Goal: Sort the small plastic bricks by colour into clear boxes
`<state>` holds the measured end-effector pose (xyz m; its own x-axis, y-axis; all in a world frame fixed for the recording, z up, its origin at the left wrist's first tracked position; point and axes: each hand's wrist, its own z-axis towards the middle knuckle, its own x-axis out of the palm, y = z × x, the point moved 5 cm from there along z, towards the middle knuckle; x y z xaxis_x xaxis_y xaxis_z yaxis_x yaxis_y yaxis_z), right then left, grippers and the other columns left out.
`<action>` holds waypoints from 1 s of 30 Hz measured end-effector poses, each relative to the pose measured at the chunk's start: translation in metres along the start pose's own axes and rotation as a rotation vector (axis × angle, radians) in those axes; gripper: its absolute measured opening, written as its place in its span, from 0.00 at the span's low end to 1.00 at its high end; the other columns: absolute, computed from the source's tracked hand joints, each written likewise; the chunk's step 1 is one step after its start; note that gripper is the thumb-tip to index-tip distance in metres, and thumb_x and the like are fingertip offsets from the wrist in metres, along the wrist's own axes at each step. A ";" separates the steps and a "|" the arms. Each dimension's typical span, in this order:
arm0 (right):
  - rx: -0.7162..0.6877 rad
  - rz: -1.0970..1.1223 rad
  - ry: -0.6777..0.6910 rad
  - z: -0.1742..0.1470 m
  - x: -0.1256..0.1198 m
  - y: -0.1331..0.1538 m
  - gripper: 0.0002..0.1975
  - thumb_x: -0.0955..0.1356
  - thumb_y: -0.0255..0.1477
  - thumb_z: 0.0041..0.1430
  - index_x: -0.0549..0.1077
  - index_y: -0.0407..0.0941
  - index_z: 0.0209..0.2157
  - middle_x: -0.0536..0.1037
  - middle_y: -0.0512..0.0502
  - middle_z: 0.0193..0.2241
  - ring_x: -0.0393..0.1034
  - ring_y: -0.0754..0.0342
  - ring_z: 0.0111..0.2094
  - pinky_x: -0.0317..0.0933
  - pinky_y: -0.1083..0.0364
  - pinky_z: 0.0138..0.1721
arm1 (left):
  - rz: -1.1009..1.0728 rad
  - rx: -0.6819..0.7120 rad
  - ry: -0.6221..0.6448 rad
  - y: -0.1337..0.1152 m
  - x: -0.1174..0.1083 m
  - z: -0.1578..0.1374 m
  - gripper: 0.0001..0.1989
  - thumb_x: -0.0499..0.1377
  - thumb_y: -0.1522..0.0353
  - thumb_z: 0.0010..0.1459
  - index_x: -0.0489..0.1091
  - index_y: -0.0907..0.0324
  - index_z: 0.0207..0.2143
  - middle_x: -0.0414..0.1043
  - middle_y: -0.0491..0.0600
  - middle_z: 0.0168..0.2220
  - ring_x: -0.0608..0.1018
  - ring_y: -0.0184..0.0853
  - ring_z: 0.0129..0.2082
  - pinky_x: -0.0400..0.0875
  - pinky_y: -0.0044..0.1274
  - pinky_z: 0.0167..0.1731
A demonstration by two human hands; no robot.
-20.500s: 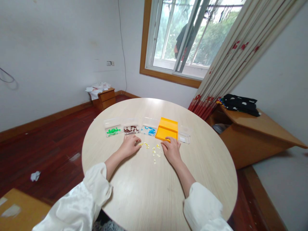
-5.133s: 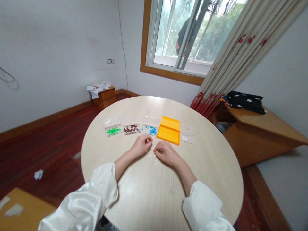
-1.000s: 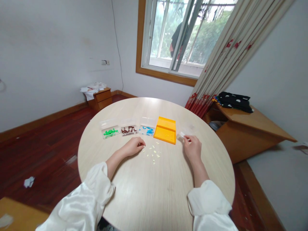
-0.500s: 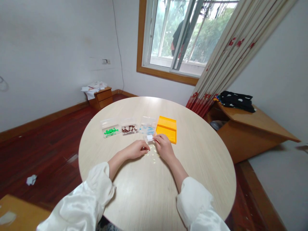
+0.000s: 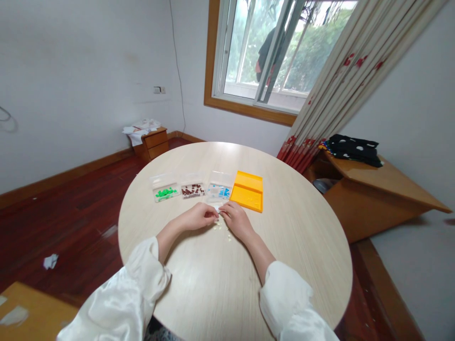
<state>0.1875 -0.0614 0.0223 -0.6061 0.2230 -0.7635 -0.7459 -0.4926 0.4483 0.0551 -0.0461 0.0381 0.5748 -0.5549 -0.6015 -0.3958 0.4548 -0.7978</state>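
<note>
Right grip (image 5: 236,220) on transparent box (image 5: 216,207); pale chips (image 5: 229,238) nearby

A person's left hand (image 5: 199,216) and right hand (image 5: 237,220), in glossy white sleeves (image 5: 142,260), nearly meet at a round table (image 5: 220,293), the right pinching a mostly hidden clear box (image 5: 216,207) near scattered pale yellow pieces (image 5: 229,238). Beyond lie open boxes of green pieces (image 5: 166,193), brown pieces (image 5: 193,190) and blue pieces (image 5: 223,192), beside an open yellow case (image 5: 249,180).
</note>
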 end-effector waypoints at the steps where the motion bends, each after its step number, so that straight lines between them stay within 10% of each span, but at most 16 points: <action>1: -0.006 -0.009 0.016 0.000 0.001 0.000 0.08 0.65 0.22 0.56 0.75 0.44 0.35 0.74 0.44 0.33 0.67 0.53 0.37 0.62 0.54 0.40 | 0.007 -0.010 -0.040 0.002 -0.003 0.001 0.11 0.53 0.71 0.51 0.74 0.66 0.31 0.71 0.46 0.24 0.68 0.28 0.24 0.61 0.19 0.27; 12: 0.158 -0.101 -0.079 -0.009 -0.036 -0.026 0.09 0.63 0.22 0.57 0.75 0.43 0.34 0.75 0.42 0.32 0.67 0.50 0.37 0.61 0.51 0.41 | 0.124 -0.125 -0.408 0.017 -0.026 0.002 0.07 0.54 0.71 0.51 0.71 0.65 0.26 0.65 0.44 0.20 0.65 0.28 0.22 0.57 0.20 0.25; 30: 0.290 -0.237 0.134 -0.011 -0.024 -0.028 0.07 0.64 0.24 0.57 0.75 0.43 0.32 0.76 0.43 0.34 0.68 0.52 0.38 0.58 0.55 0.40 | 0.007 -0.107 0.074 -0.002 -0.005 -0.005 0.09 0.60 0.68 0.46 0.73 0.64 0.28 0.64 0.42 0.18 0.63 0.26 0.20 0.55 0.18 0.20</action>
<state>0.2260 -0.0627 0.0232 -0.3807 0.1809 -0.9068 -0.9194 -0.1786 0.3504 0.0499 -0.0482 0.0426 0.5187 -0.6038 -0.6052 -0.4762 0.3838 -0.7911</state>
